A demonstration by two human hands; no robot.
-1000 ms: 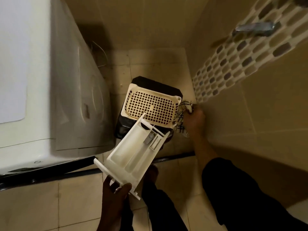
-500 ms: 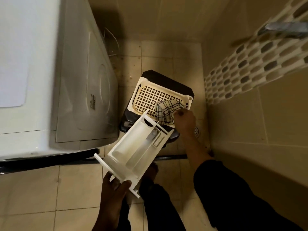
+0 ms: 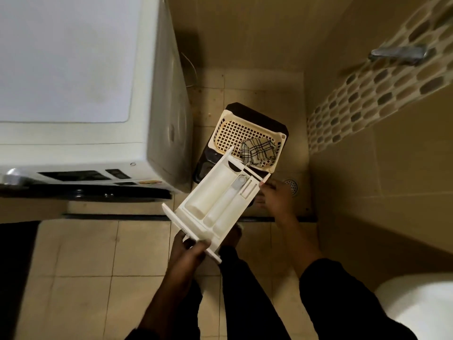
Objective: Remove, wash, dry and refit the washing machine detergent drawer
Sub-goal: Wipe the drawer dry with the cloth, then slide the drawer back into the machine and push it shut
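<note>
- The detergent drawer [image 3: 220, 196] is out of the washing machine [image 3: 93, 99]. It is up in the air, in the middle of the floor space, just right of the machine's near corner.
- The left hand [image 3: 187, 251] holds the drawer by its flat front plate at the near end. The fingers are curled tight around that plate.
- The right hand [image 3: 275, 196] is at the drawer's far right corner. Its fingers look loosely spread and touch or nearly touch the edge. I cannot tell if they really grip it.
- A checked cloth [image 3: 257, 149] lies in the cream basket [image 3: 228, 116]. The basket sits on a dark stool [image 3: 264, 119], just past the drawer's far end. No hand holds the cloth.
- A tap [image 3: 397, 54] sticks out of the wall far to the right. No water can be seen running.
- A floor drain [image 3: 293, 185] is just past the right hand.
- My guess: taking out is done. Washing is most likely done too, and with the cloth put down, drying looks finished or almost finished.
- What is left: slide the drawer into the machine's front. That front faces the near side, to the left of the drawer. The slot itself cannot be seen.
</note>
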